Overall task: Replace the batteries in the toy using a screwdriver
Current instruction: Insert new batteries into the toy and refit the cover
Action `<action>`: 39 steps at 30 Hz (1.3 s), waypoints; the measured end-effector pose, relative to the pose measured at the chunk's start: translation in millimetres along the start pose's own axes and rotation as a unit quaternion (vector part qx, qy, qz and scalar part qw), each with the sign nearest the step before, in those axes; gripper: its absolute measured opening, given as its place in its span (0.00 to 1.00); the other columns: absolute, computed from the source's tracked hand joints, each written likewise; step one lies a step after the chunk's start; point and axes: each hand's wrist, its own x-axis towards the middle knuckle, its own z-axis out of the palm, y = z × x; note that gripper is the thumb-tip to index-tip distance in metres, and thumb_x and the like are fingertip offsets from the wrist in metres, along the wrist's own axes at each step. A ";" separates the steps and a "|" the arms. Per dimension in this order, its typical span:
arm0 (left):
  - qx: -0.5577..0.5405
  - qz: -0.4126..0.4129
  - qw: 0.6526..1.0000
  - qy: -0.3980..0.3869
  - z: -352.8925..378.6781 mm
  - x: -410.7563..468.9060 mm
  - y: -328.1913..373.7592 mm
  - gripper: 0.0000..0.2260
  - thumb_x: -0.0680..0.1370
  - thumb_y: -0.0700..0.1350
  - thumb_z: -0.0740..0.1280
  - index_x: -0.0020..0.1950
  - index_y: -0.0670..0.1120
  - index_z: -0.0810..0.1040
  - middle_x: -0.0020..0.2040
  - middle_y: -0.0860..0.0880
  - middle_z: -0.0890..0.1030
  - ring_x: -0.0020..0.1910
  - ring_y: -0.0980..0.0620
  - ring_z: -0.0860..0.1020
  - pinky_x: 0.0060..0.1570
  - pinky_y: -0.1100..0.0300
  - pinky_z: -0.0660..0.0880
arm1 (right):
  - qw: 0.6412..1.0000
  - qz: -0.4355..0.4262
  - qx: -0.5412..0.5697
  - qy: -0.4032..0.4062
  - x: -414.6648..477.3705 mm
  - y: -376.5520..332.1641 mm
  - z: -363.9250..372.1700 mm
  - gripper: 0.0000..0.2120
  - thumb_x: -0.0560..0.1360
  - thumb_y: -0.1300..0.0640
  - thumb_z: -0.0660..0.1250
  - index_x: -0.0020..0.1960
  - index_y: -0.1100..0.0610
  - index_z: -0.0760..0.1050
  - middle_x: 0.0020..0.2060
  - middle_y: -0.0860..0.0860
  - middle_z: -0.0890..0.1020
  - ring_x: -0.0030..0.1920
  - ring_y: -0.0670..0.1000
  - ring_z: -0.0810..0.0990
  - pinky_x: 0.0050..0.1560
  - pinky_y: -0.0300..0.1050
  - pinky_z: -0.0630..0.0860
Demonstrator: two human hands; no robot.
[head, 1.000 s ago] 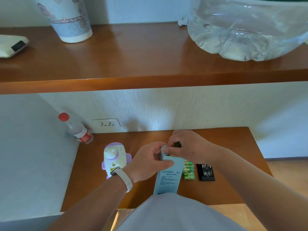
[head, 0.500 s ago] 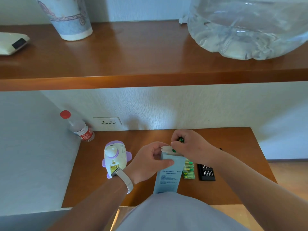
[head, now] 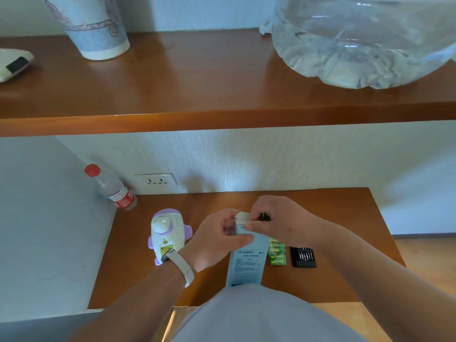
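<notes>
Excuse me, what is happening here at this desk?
A person holds a small white piece, seemingly the toy's battery cover, between both hands above a light blue box. The left hand steadies it; the right hand also grips something dark. The purple toy lies opened; green batteries and a bit set wait nearby.

The right hand [head: 281,222] is shifted slightly up and right against its place half a second ago. The green item seen then between its fingertips is no longer visible; a small dark object [head: 264,216] is now exposed at the fingers, its identity not resolvable. A white rounded piece [head: 243,217] is now shown at the top of the pale blue box [head: 248,261], pinched between the right fingertips and the left hand [head: 219,239]. The left thumb is laid lower across the box front than one second ago.
</notes>
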 end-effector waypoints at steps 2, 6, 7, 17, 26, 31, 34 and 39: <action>0.006 0.000 1.000 -0.004 0.7 -0.2 -1.3 0.18 0.71 0.52 0.75 0.58 0.48 0.78 0.51 0.51 0.87 0.53 0.48 0.85 0.52 0.54 0.81 | 0.999 -0.013 -0.022 -0.029 1.2 -0.7 0.1 0.12 0.78 0.44 0.66 0.43 0.51 0.80 0.43 0.45 0.76 0.43 0.38 0.74 0.40 0.30 0.70; -0.014 -0.003 1.000 -0.005 1.6 -0.3 -2.5 0.19 0.70 0.53 0.75 0.58 0.49 0.78 0.52 0.51 0.87 0.54 0.48 0.85 0.51 0.56 0.81 | 0.999 0.014 -0.016 -0.043 3.1 -1.9 -0.5 0.10 0.80 0.50 0.59 0.44 0.45 0.78 0.44 0.41 0.76 0.44 0.39 0.75 0.38 0.30 0.68; -0.018 -0.005 1.000 -0.004 1.8 -0.2 -3.2 0.20 0.70 0.54 0.75 0.58 0.48 0.78 0.52 0.51 0.87 0.54 0.48 0.85 0.52 0.54 0.81 | 0.998 0.038 0.018 -0.042 3.9 -2.2 -0.7 0.12 0.80 0.53 0.57 0.45 0.41 0.77 0.43 0.40 0.76 0.43 0.38 0.75 0.39 0.30 0.68; -0.022 -0.016 1.000 0.014 1.5 -0.9 -7.8 0.22 0.70 0.55 0.75 0.60 0.49 0.78 0.53 0.54 0.86 0.55 0.49 0.84 0.51 0.57 0.81 | 0.959 0.127 0.255 -0.017 1.9 -0.5 0.2 0.16 0.82 0.59 0.56 0.66 0.44 0.66 0.43 0.45 0.83 0.32 0.43 0.73 0.35 0.36 0.74; -0.026 -0.009 0.999 0.020 2.0 -1.7 -6.1 0.18 0.73 0.49 0.75 0.60 0.48 0.77 0.53 0.53 0.87 0.54 0.51 0.84 0.46 0.65 0.79 | 0.968 0.127 0.215 0.007 -6.3 4.0 -3.1 0.07 0.80 0.50 0.63 0.50 0.53 0.73 0.39 0.50 0.86 0.29 0.44 0.72 0.34 0.40 0.72; -0.014 -0.012 1.000 0.021 4.4 -1.3 -7.0 0.18 0.73 0.51 0.75 0.60 0.49 0.77 0.54 0.54 0.86 0.54 0.52 0.84 0.47 0.63 0.80 | 0.966 0.138 0.215 0.035 -3.3 1.6 1.4 0.06 0.74 0.55 0.66 0.38 0.50 0.77 0.27 0.43 0.78 0.27 0.42 0.72 0.31 0.39 0.68; -0.010 -0.012 1.000 0.024 3.5 -2.6 -6.6 0.20 0.71 0.54 0.75 0.60 0.49 0.77 0.54 0.55 0.86 0.54 0.52 0.84 0.47 0.63 0.80 | 0.962 0.140 0.231 0.031 -4.6 0.9 3.5 0.08 0.75 0.57 0.63 0.39 0.50 0.78 0.25 0.41 0.76 0.25 0.40 0.70 0.28 0.35 0.66; 0.003 -0.014 1.000 0.021 4.6 -4.0 -7.3 0.18 0.72 0.52 0.74 0.60 0.49 0.77 0.53 0.55 0.86 0.54 0.52 0.84 0.48 0.62 0.80 | 0.965 0.120 0.229 0.047 -6.7 1.9 3.5 0.07 0.73 0.59 0.69 0.47 0.47 0.78 0.37 0.45 0.80 0.34 0.46 0.77 0.34 0.39 0.74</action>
